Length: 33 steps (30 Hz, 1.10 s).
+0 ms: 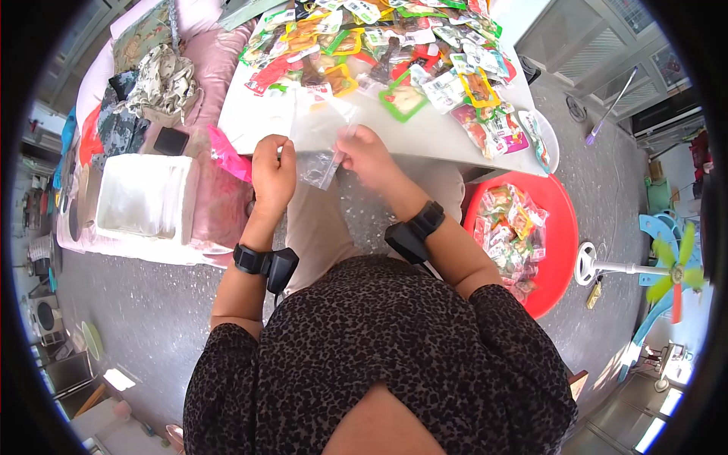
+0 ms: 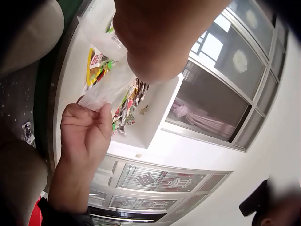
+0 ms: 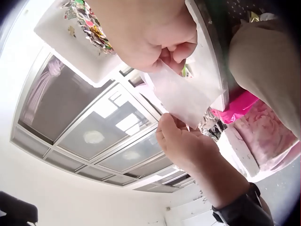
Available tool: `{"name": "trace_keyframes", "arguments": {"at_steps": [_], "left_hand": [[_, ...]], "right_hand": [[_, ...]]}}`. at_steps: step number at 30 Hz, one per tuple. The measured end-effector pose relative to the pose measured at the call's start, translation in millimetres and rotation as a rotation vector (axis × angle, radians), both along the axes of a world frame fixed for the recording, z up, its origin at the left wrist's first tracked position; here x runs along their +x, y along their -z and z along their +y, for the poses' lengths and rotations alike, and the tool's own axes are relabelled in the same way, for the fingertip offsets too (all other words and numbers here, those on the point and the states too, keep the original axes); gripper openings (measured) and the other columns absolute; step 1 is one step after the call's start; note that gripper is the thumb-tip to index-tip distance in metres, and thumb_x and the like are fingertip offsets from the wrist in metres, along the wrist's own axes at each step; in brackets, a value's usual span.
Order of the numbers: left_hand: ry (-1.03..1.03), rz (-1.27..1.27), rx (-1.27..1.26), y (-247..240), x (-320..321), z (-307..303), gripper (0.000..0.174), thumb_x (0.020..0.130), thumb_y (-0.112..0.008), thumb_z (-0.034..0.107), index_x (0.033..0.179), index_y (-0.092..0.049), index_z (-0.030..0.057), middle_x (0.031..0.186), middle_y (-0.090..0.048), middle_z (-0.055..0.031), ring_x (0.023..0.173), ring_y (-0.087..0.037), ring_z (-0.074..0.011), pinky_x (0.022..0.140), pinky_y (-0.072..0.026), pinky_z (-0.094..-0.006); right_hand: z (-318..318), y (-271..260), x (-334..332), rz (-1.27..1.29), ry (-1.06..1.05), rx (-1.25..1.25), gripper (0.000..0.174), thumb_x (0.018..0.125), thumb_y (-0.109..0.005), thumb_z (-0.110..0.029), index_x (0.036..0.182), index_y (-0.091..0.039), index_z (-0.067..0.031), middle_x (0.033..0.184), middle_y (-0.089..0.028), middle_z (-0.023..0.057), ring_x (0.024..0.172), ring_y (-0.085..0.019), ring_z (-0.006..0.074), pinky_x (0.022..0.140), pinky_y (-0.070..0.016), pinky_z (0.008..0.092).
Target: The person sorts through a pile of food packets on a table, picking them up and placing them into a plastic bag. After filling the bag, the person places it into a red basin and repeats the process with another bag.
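Note:
A clear plastic bag (image 1: 321,121) is stretched between both hands just over the near edge of the white table (image 1: 254,125). My left hand (image 1: 274,171) pinches one side of it, thumb against curled fingers. On the opposite side my right hand (image 1: 368,155) grips the bag between thumb and fingers, slightly blurred. Seen from the right wrist, the bag (image 3: 183,94) looks flat and translucent, with the left hand (image 3: 188,146) at its lower edge. In the left wrist view the right hand (image 2: 84,125) holds the bag's corner. No contents show inside it.
Many small colourful food packets (image 1: 406,95) cover the far part of the table. A red basin (image 1: 557,243) with bagged packets stands on the floor at right. At left are a white foam box (image 1: 144,197), a pink plastic bag (image 1: 227,154) and a dark phone-like object (image 1: 171,141).

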<state>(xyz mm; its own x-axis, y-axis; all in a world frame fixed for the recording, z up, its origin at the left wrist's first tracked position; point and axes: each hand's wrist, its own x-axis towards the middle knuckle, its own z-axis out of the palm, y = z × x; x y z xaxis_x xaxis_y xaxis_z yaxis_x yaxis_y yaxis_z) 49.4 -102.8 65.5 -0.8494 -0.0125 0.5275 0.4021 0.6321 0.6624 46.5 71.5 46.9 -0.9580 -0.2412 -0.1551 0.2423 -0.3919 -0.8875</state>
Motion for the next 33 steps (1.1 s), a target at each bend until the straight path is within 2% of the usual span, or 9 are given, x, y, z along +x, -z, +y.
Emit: {"name": "trace_keyframes", "arguments": {"at_steps": [1, 5, 8, 14, 17, 21, 27, 30, 33], "left_hand": [[-0.055, 0.165, -0.170, -6, 0, 4, 0.014, 0.070, -0.054, 0.006, 0.082, -0.050, 0.0000, 0.078, -0.052, -0.0112, 0.073, -0.049, -0.0229, 0.064, -0.0404, -0.0317], [0.169, 0.318, -0.350, -8, -3, 27, 0.016, 0.069, -0.053, 0.005, 0.084, -0.051, -0.0005, 0.084, -0.052, -0.0151, 0.077, -0.050, -0.0244, 0.061, -0.0426, -0.0294], [0.313, -0.166, -0.155, 13, -3, 51, 0.015, 0.071, -0.054, 0.006, 0.084, -0.050, -0.0008, 0.082, -0.053, -0.0119, 0.072, -0.052, -0.0202, 0.062, -0.0426, -0.0268], [0.506, -0.583, 0.214, 68, -33, 63, 0.016, 0.074, -0.055, 0.011, 0.083, -0.051, -0.0005, 0.075, -0.055, -0.0038, 0.069, -0.051, -0.0080, 0.061, -0.0418, -0.0215], [0.456, -0.591, 0.157, 60, -32, 64, 0.016, 0.074, -0.056, 0.012, 0.083, -0.051, -0.0004, 0.074, -0.056, -0.0039, 0.068, -0.051, -0.0082, 0.061, -0.0415, -0.0211], [0.433, -0.641, 0.273, 56, -35, 65, 0.018, 0.071, -0.057, 0.016, 0.078, -0.052, -0.0006, 0.072, -0.056, -0.0056, 0.065, -0.051, -0.0094, 0.058, -0.0409, -0.0225], [0.473, -0.753, 0.443, 61, -42, 64, 0.016, 0.075, -0.054, 0.016, 0.077, -0.052, 0.0000, 0.071, -0.055, -0.0028, 0.064, -0.048, -0.0072, 0.058, -0.0392, -0.0195], [0.498, -0.849, 0.531, 57, -43, 64, 0.015, 0.076, -0.052, 0.016, 0.077, -0.053, 0.0011, 0.070, -0.053, -0.0012, 0.061, -0.046, -0.0061, 0.056, -0.0380, -0.0186], [0.507, -0.851, 0.521, 59, -44, 64, 0.013, 0.076, -0.050, 0.014, 0.077, -0.053, 0.0014, 0.066, -0.051, -0.0001, 0.059, -0.045, -0.0057, 0.054, -0.0372, -0.0191]], "right_hand": [[1, 0, -1, 0.007, 0.025, 0.032, 0.020, 0.075, -0.049, -0.013, 0.094, -0.044, -0.0049, 0.075, -0.052, 0.0034, 0.062, -0.050, 0.0102, 0.052, -0.0373, 0.0206], [5, 8, -7, -0.043, 0.147, 0.160, 0.020, 0.074, -0.051, -0.011, 0.090, -0.045, -0.0031, 0.070, -0.051, 0.0031, 0.056, -0.048, 0.0088, 0.046, -0.0364, 0.0194], [11, 18, -7, -0.106, 0.187, 0.205, 0.018, 0.074, -0.051, -0.011, 0.089, -0.045, -0.0025, 0.067, -0.050, 0.0028, 0.053, -0.048, 0.0085, 0.043, -0.0363, 0.0189], [20, 28, -7, -0.164, 0.192, 0.129, 0.014, 0.078, -0.047, -0.013, 0.088, -0.047, -0.0035, 0.067, -0.050, 0.0018, 0.053, -0.047, 0.0066, 0.042, -0.0371, 0.0175], [23, 32, -10, -0.171, 0.164, 0.100, 0.013, 0.079, -0.045, -0.014, 0.088, -0.047, -0.0040, 0.068, -0.051, 0.0017, 0.053, -0.048, 0.0059, 0.042, -0.0371, 0.0165], [26, 34, -15, -0.132, 0.065, 0.117, 0.014, 0.080, -0.045, -0.015, 0.089, -0.048, -0.0047, 0.069, -0.051, 0.0015, 0.054, -0.049, 0.0062, 0.042, -0.0366, 0.0160], [26, 30, -13, -0.121, 0.117, 0.167, 0.024, 0.080, -0.045, -0.017, 0.096, -0.045, 0.0000, 0.072, -0.051, 0.0035, 0.058, -0.048, 0.0080, 0.047, -0.0364, 0.0182], [24, 26, -13, -0.127, 0.164, 0.139, 0.013, 0.078, -0.049, -0.016, 0.085, -0.048, -0.0053, 0.069, -0.051, -0.0005, 0.052, -0.047, 0.0047, 0.042, -0.0330, 0.0152], [24, 18, -11, -0.128, 0.164, 0.172, 0.014, 0.077, -0.049, -0.017, 0.084, -0.048, -0.0051, 0.067, -0.050, -0.0008, 0.051, -0.046, 0.0046, 0.041, -0.0321, 0.0154]]}}
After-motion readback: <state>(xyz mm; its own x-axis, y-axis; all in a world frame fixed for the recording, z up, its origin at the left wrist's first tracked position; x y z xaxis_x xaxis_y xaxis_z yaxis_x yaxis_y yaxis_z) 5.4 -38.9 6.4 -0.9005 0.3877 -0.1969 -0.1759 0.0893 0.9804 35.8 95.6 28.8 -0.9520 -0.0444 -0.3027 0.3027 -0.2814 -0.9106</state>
